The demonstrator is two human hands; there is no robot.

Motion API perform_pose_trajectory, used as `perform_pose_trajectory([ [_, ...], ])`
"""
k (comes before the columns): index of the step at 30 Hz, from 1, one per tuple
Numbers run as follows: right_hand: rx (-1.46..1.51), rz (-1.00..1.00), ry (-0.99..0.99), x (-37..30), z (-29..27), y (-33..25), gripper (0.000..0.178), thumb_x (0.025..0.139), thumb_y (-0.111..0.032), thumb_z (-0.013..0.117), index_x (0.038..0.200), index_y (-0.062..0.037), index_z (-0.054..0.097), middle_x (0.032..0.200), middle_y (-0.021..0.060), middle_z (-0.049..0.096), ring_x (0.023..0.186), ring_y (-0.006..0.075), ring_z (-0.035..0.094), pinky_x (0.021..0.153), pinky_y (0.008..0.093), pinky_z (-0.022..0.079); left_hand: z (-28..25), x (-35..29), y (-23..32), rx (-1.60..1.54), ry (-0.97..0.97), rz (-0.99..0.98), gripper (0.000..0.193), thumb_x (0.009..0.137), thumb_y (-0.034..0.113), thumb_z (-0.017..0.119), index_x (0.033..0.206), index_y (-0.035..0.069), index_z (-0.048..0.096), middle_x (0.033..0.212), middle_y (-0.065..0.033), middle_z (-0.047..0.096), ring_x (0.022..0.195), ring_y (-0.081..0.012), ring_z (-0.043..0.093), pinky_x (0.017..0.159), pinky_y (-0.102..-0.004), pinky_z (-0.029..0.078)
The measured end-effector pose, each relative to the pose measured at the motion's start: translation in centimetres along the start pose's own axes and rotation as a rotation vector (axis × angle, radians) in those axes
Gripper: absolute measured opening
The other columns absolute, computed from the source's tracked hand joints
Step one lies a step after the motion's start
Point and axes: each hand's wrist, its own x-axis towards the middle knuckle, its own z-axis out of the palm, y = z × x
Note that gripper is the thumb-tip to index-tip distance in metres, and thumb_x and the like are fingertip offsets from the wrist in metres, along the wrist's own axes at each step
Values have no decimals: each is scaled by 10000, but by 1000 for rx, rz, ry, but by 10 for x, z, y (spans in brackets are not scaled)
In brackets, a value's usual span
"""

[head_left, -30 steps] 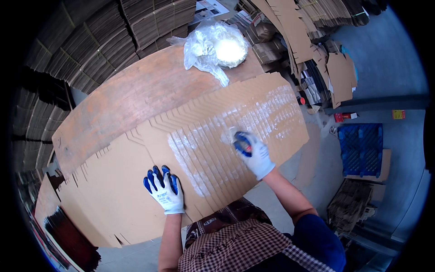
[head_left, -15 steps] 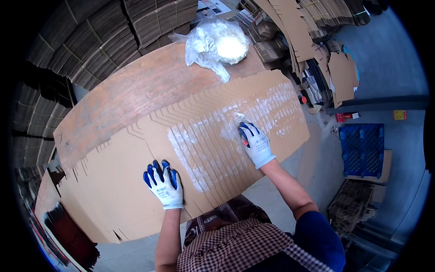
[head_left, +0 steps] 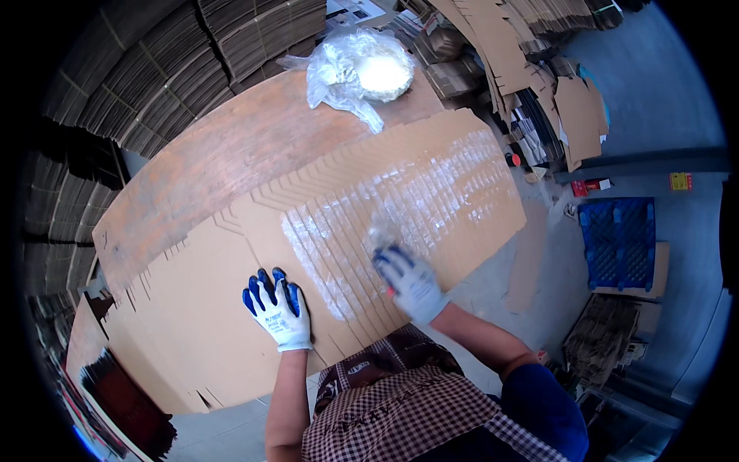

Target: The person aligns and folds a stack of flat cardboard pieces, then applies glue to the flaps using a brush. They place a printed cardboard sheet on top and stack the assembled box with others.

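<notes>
Nearest the person, the left hand [head_left: 277,309], in a white glove with blue fingertips, lies flat with fingers spread on the fanned stack of cardboard sheets [head_left: 192,323] covering the desk [head_left: 223,154]. The right hand [head_left: 408,279], gloved alike, is curled around a small tool, too blurred to identify, pressed onto the glossy wet strip [head_left: 400,200] running across the sheets' staggered edges. Farther off, a plastic-wrapped white bowl [head_left: 369,69] sits at the desk's far edge.
</notes>
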Motion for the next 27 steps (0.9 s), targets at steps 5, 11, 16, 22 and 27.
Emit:
perform_pose_trajectory([
  [5,-149,-79,31,23,17,31,383,837,-168,627,1210,-82,624,1348,124,555,1191,339,566,959,463,498,-2,0,3,-16,-7,4,390,920,188,612,1296,82,614,1415,-202,513,1337,-385,437,1153,-562,254],
  [11,329,520,239,1,-24,34,430,866,-179,700,1259,-63,574,1229,190,622,1085,404,629,922,459,522,1,-2,2,6,11,10,392,910,184,620,1285,71,618,1405,-201,519,1321,-394,442,1144,-563,261],
  [16,363,574,219,-47,-5,23,500,846,-321,767,1248,-92,577,1167,175,643,1021,405,652,860,465,537,2,-1,3,-2,-6,13,404,899,179,624,1288,70,619,1405,-198,517,1317,-399,435,1143,-565,258],
  [22,285,709,427,-46,-23,48,452,832,-281,785,1176,-65,587,1108,167,652,969,379,665,815,435,542,7,-4,-2,10,27,41,395,906,178,624,1285,67,617,1415,-195,512,1324,-405,427,1143,-558,262],
  [27,407,696,372,-78,-8,30,433,817,-254,801,1141,-62,588,1067,158,642,942,374,664,803,424,544,6,-2,4,29,76,86,363,876,148,644,1229,64,635,1355,-212,548,1272,-416,471,1107,-580,298],
])
